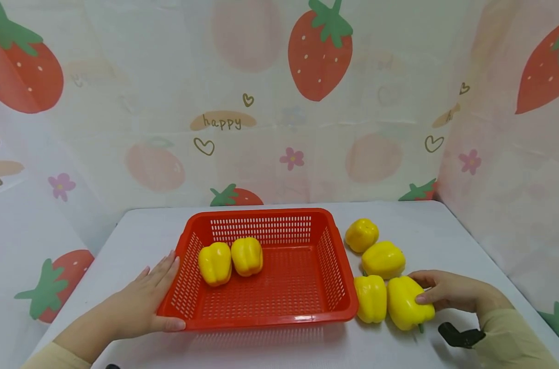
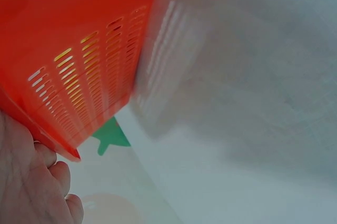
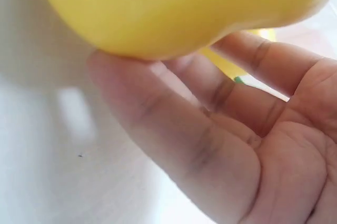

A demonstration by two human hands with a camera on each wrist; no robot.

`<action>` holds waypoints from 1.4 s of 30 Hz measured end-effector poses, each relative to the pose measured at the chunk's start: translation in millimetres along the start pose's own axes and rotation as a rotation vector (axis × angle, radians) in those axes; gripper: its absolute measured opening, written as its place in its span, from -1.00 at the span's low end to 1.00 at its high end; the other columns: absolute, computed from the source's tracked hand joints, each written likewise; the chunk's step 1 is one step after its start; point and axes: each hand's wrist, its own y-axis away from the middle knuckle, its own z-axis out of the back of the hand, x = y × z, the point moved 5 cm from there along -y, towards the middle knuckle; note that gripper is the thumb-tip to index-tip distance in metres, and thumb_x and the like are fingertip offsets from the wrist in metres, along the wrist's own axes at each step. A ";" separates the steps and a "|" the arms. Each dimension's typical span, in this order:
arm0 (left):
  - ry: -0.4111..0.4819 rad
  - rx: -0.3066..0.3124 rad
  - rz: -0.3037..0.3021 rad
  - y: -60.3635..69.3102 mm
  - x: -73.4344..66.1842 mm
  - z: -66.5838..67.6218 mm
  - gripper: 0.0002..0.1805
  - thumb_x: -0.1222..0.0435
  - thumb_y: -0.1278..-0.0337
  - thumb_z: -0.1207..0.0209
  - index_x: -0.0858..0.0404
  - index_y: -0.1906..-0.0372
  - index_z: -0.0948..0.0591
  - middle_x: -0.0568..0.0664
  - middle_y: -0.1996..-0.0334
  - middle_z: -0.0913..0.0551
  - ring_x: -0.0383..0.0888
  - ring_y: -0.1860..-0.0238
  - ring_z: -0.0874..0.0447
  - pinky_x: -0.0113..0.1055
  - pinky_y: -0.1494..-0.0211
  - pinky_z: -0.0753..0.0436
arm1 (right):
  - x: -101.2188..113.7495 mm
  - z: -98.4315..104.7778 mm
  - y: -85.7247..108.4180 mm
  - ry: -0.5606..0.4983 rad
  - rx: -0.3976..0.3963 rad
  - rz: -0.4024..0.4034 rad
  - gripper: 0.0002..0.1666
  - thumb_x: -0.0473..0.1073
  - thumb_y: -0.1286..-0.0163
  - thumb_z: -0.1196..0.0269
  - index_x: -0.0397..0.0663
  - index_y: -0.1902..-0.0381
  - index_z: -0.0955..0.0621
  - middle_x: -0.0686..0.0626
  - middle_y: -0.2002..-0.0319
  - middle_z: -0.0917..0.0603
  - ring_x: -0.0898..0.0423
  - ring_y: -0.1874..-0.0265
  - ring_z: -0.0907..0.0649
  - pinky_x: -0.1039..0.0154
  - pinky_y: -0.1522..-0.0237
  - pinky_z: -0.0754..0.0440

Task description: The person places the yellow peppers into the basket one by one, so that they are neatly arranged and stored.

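A red plastic basket (image 1: 261, 322) with slotted walls stands on the white table. Inside it, toward the left, lie two yellow bell peppers (image 1: 214, 264). My left hand (image 1: 143, 302) rests along the basket's left rim, fingers extended, thumb at the front corner. The left wrist view shows the palm against the basket's wall (image 2: 79, 71). Right of the basket, my right hand (image 1: 454, 291) holds the nearest yellow bell pepper (image 1: 406, 302) by its right side, thumb on top. In the right wrist view, thumb and fingers touch that pepper (image 3: 158, 13); its far side is hidden.
Three other yellow peppers sit close by: one (image 1: 370, 300) against the basket's right side, one (image 1: 383, 260) behind it, and one (image 1: 361, 235) farthest back. A strawberry-printed cloth (image 1: 270, 169) hangs behind the table (image 1: 159, 225) and along both sides.
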 end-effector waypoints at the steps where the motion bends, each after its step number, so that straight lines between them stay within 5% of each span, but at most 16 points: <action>1: -0.001 0.001 0.000 0.2 -0.1 -0.2 0.37 -0.48 0.44 -0.06 0.29 -0.43 0.13 0.20 -0.43 0.15 0.17 -0.39 0.09 0.22 -0.32 0.05 | 0.6 0.4 0.4 0.001 0.000 0.002 -0.37 -0.16 -0.30 -0.13 -0.34 -0.25 -0.26 -0.12 -0.04 -0.50 -0.03 0.10 -0.54 0.06 0.06 -0.57; 24: -0.020 0.000 -0.001 1.2 -1.0 1.2 0.38 -0.50 0.44 -0.04 0.29 -0.43 0.16 0.20 -0.43 0.16 0.17 -0.39 0.11 0.20 -0.33 0.06 | 47.1 21.6 17.1 0.084 -0.048 0.121 -0.41 -0.18 -0.38 -0.03 -0.41 -0.26 -0.19 -0.17 -0.01 -0.52 -0.08 0.11 -0.57 0.04 0.06 -0.58; 42: -0.003 0.010 0.020 2.1 -0.9 -0.5 0.39 -0.50 0.48 -0.06 0.27 -0.43 0.16 0.16 -0.43 0.16 0.14 -0.40 0.12 0.18 -0.34 0.06 | 90.6 24.5 -0.4 0.203 -0.107 0.161 -0.41 -0.13 -0.36 -0.07 -0.34 -0.24 -0.24 -0.21 0.00 -0.50 -0.10 0.11 -0.57 0.05 0.06 -0.58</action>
